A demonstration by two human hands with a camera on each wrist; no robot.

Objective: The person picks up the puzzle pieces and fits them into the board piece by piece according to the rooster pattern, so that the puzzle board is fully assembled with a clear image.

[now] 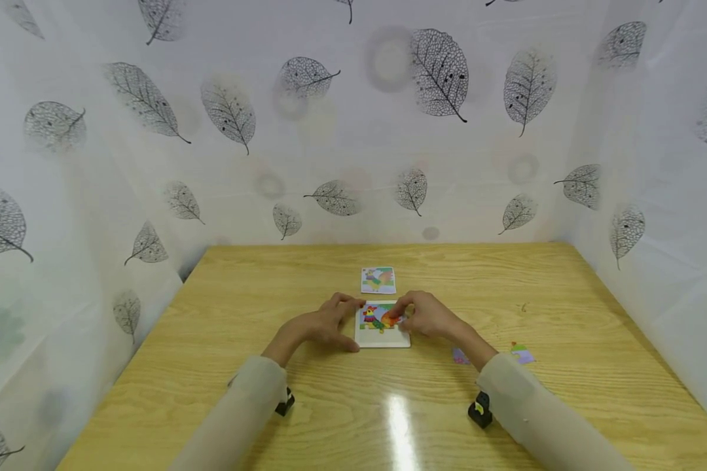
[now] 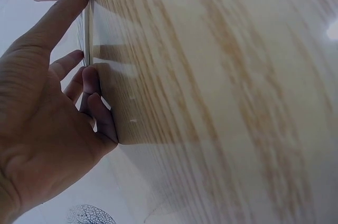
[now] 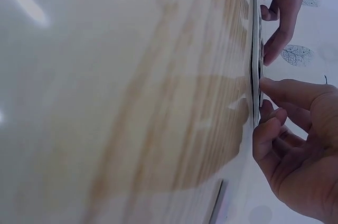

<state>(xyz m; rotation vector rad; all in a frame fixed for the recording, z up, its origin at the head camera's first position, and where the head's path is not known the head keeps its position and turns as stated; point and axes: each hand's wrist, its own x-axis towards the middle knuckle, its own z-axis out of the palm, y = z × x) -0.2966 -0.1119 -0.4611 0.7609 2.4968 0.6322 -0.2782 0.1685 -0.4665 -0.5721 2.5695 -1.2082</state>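
A white square puzzle tray (image 1: 381, 340) lies on the table with a colourful rooster picture (image 1: 372, 318) filling its upper part; the lower part shows bare white. My left hand (image 1: 332, 320) spreads along the tray's left side, thumb at the near corner and a fingertip at the far one. In the left wrist view the left hand (image 2: 50, 92) has its digits along the tray's edge. My right hand (image 1: 429, 315) pinches an orange puzzle piece (image 1: 391, 320) at the picture's right side, its fingertips partly covering it. Other right-hand fingers (image 3: 264, 139) curl beside the tray edge.
A picture card (image 1: 378, 280) with the same rooster lies behind the tray. Two loose puzzle pieces rest on the right: a purple one (image 1: 461, 356), partly behind my right forearm, and a green-and-purple one (image 1: 522, 353). A leaf-print curtain (image 1: 353, 144) surrounds the wooden table (image 1: 259, 281).
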